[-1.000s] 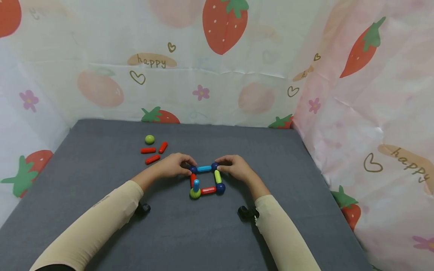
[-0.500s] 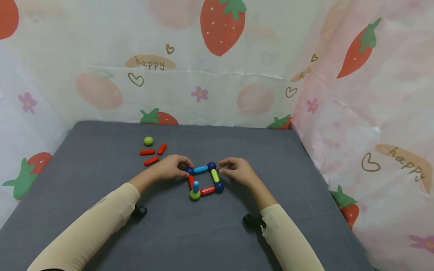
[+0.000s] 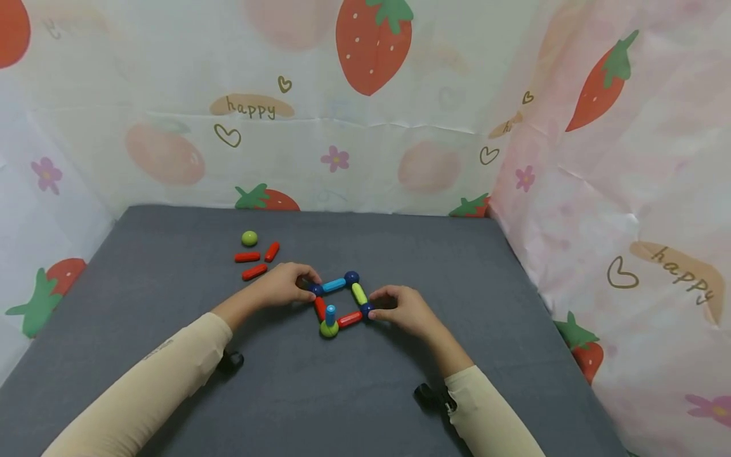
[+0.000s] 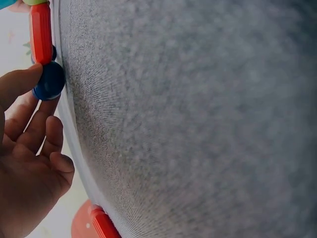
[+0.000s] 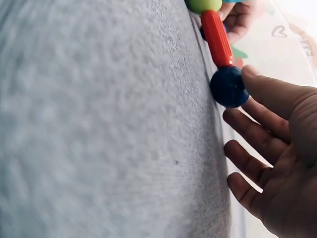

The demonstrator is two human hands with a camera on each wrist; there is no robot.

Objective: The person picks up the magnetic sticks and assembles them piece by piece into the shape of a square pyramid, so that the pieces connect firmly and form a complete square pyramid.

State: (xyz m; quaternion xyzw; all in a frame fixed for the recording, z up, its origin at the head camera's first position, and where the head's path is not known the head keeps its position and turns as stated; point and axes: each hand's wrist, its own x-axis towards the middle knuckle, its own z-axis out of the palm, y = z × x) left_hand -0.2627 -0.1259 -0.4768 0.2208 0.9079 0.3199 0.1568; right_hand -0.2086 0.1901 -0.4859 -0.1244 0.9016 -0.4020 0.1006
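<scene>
A four-sided frame of sticks and balls, like a magnetic building set, lies on the grey table. My left hand [image 3: 285,282] pinches the dark blue ball [image 4: 49,82] at its back left corner between thumb and fingers. At the front right corner, the thumb and fingers of my right hand [image 3: 407,310] hold another dark blue ball [image 5: 229,87]. A third blue ball [image 3: 351,278] forms the far corner. The sides are a light blue stick [image 3: 334,285], a yellow-green stick [image 3: 359,293] and two red sticks [image 3: 350,319]. From the green ball [image 3: 328,329] in front, a light blue stick [image 3: 330,314] stands upright.
Behind my left hand lie three loose red sticks [image 3: 247,257] and a loose green ball [image 3: 249,238]. Strawberry-printed cloth [image 3: 365,152] hangs along the back and sides of the grey table [image 3: 285,393].
My right hand let go of the far blue ball and came nearer to take the front right one. The frame's back side shifted left, skewing it, with my left hand still on its ball.
</scene>
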